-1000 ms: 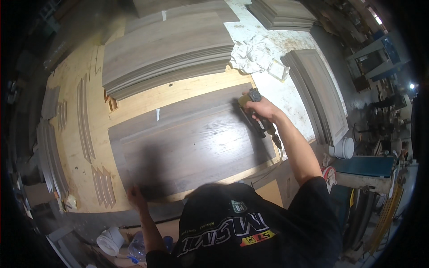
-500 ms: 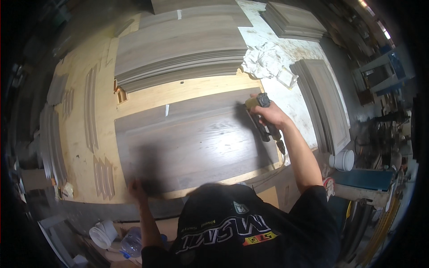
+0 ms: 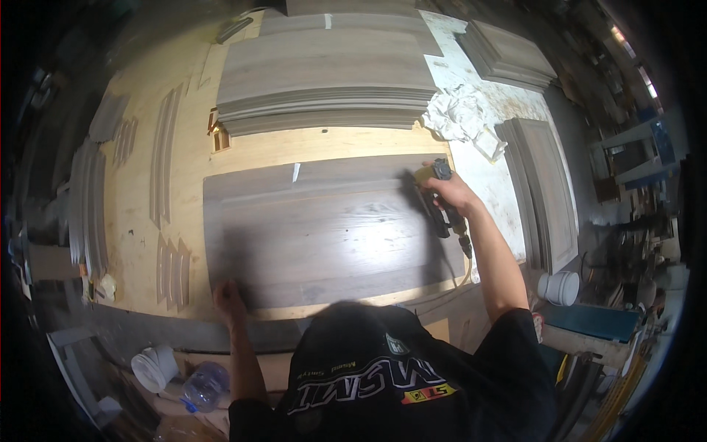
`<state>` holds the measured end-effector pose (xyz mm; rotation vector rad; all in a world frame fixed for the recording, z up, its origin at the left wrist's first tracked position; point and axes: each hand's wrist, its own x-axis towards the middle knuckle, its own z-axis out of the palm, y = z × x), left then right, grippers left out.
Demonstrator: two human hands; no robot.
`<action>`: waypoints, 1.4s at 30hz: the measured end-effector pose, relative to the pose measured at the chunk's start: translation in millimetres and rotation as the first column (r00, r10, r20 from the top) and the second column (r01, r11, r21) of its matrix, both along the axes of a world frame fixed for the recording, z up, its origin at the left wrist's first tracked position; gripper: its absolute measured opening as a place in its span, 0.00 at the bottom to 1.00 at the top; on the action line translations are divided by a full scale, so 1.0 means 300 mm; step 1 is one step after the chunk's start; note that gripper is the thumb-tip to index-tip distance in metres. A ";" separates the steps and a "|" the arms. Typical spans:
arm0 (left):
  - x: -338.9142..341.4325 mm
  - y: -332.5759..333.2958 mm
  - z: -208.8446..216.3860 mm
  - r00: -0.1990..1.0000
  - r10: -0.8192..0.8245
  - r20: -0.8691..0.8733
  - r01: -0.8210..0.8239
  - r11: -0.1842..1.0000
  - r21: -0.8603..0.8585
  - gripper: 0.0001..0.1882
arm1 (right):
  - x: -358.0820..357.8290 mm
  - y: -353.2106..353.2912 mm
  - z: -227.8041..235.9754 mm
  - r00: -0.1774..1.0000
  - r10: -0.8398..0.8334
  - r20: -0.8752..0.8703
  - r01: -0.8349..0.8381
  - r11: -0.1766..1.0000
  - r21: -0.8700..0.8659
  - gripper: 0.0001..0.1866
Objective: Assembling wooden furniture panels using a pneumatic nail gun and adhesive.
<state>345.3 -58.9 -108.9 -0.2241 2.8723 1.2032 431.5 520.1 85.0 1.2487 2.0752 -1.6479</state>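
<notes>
R hand (image 3: 455, 193) is wrapped round the grip of a yellow-and-black air tool (image 3: 440, 170) above the R end of a wide grey-brown wood panel (image 3: 317, 236); can't tell if the tool touches it. Thin hose (image 3: 468, 269) runs off the tool's near end, down past the panel's near R corner. L hand (image 3: 231, 298) is at the panel's near L corner, fingers curled; can't tell if they pinch the edge or just rest there.

Panel lies flat on the pale wood desk (image 3: 294, 144), right in front of the person, w/ a small white strip (image 3: 296, 172) nr its far edge & a bright glare patch on the R half.

Beyond it, a stack of similar panels (image 3: 324, 74). To the R, a crumpled white cloth (image 3: 458, 112) on a stained white surface, plus a pile of framed panels (image 3: 545, 191). L side has short strips (image 3: 174, 272) & longer strips (image 3: 166, 158). Below desk level: white bucket (image 3: 153, 368) & clear plastic bottle (image 3: 206, 387), bottom L.
</notes>
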 end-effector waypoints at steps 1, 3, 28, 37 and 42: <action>0.012 -0.007 0.001 1.000 -0.005 -0.014 0.005 1.000 -0.020 0.13 | 0.001 -0.003 -0.005 1.000 0.010 0.004 -0.010 1.000 -0.002 0.34; 0.148 -0.402 -0.417 0.993 0.107 0.051 -0.118 0.933 0.340 0.13 | -0.042 -0.017 -0.022 0.996 0.074 -0.040 -0.076 0.995 -0.059 0.33; 0.012 -0.047 0.190 0.953 -0.301 -0.027 0.297 0.951 -0.090 0.25 | -0.196 -1.103 0.053 0.871 0.475 -0.122 -0.489 0.819 -0.300 0.37; -0.187 0.042 0.188 0.971 -0.239 0.028 0.240 0.971 -0.024 0.11 | -0.525 -1.282 -0.026 0.859 0.509 -0.062 -0.512 0.848 -0.137 0.37; -0.199 0.034 0.177 0.973 -0.228 0.041 0.228 0.974 0.016 0.08 | -0.561 -1.325 -0.039 0.847 0.531 -0.003 -0.528 0.842 -0.115 0.36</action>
